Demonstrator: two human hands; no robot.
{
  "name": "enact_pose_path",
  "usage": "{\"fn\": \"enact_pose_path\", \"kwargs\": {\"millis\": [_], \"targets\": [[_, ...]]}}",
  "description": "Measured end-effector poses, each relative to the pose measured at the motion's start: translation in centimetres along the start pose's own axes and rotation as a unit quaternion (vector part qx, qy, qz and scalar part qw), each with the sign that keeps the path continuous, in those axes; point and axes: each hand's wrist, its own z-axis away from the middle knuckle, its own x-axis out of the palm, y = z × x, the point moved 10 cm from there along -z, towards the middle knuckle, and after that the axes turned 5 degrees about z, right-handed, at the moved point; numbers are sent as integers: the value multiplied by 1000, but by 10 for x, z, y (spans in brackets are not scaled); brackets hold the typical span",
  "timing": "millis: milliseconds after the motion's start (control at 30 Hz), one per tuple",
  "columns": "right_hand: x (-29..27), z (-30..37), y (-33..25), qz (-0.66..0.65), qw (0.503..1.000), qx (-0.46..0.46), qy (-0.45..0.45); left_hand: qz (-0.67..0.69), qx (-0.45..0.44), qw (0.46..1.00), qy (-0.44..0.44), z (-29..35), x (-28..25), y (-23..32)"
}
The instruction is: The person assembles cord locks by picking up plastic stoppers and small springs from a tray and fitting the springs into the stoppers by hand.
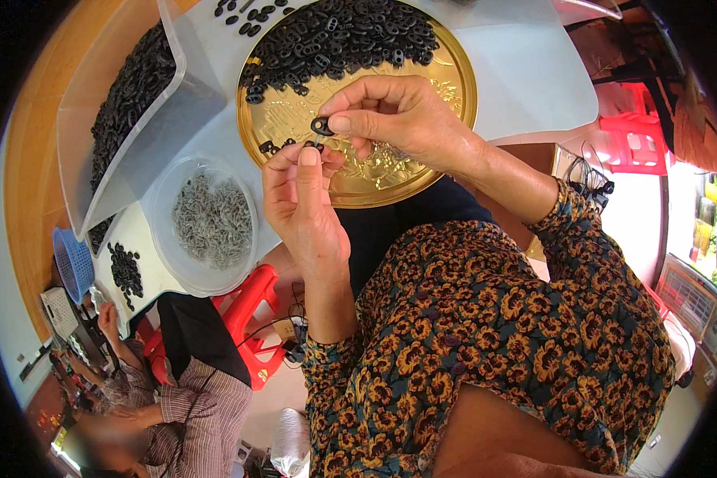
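Above the near part of a round gold tray, my two hands meet with their fingertips close together. My right hand pinches a small black oval plastic piece with a hole between thumb and fingers. Just below it, my left hand grips another small black plastic piece, mostly covered by the thumb. Something thin and pale shows between the two pieces, too small to make out. A heap of black two-holed oval pieces covers the tray's far side. A few black pieces lie near my left fingers.
Left of the tray stands a clear bin of black pieces. A clear round tub holds many small grey metal parts, seemingly springs. Loose black pieces lie beyond it. Another person sits at lower left, near a red stool.
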Motion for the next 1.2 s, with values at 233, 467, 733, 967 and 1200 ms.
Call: {"fn": "enact_pose_path", "kwargs": {"millis": [233, 467, 733, 967, 1200], "targets": [[0, 2, -8, 74, 995, -54, 28, -31, -3, 999, 16, -1, -4, -1], [1, 5, -18, 160, 981, -102, 52, -43, -2, 999, 28, -2, -8, -3], [2, 6, -24, 199, 966, -149, 64, -53, -1, 998, 36, -2, -9, -3], [5, 6, -28, 240, 951, -183, 69, -38, 3, 998, 43, -2, -10, -3], [7, 6, -25, 228, 954, -181, 68, -21, -2, 999, 39, -2, -7, -4]]}}
